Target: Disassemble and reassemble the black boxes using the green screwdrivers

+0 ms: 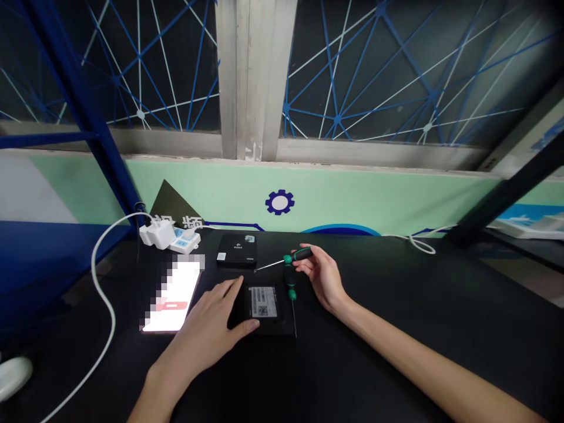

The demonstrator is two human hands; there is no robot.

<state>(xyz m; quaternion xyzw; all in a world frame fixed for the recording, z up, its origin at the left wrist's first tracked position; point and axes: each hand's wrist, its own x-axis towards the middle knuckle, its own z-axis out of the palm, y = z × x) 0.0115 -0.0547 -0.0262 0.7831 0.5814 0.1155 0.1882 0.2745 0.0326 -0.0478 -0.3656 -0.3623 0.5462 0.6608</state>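
A flat black device (267,326) with a white printed label lies on the dark table. My left hand (211,320) lies along its left side, fingers stretched out, the thumb tip over the device near the label's lower left corner. In my right hand (324,273) is a screwdriver (302,254) with a black and green handle, held by the fingers. Its shaft points left, and the tip is near the device's far edge; I cannot tell whether it touches anything. A second black and green screwdriver (291,282) lies along the device's right side, shaft towards me.
Beyond the device lies a black box (237,249) with small stickers. A lit tablet or phone (174,299), partly blurred out, lies to the left. Behind it are a power strip (185,241), a white plug (157,234) and a cable (94,267). A white rounded object (15,376) sits far left.
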